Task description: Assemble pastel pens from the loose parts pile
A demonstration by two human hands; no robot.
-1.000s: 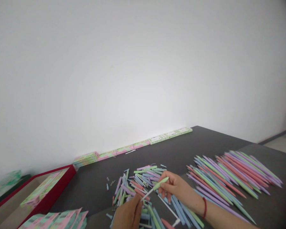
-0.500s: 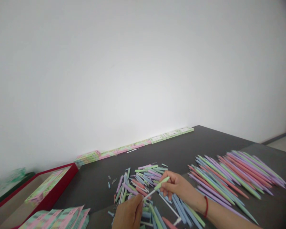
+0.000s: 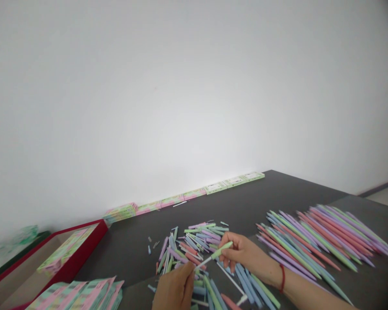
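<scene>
My right hand [image 3: 242, 255] pinches a short green pen part [image 3: 221, 250] with a thin white refill sticking out of its lower end. My left hand [image 3: 175, 287], at the bottom edge, has its fingers closed on the lower end of that white refill [image 3: 203, 262]. Both hands hover over a loose pile of short pastel pen parts [image 3: 194, 241] in green, blue, pink and purple on the dark table [image 3: 245, 206]. Long blue and green barrels [image 3: 245, 284] lie under my right wrist, which wears a red cord.
A fan of long pastel pens [image 3: 317, 241] lies at the right. A row of flat green and pink boxes [image 3: 181, 199] lines the white wall. A red-rimmed tray [image 3: 84, 249] with packets sits at the left, printed cards [image 3: 80, 295] in front of it.
Both hands stay on the green part and refill, almost still. The view has shifted slightly, so everything sits a little further right and lower.
</scene>
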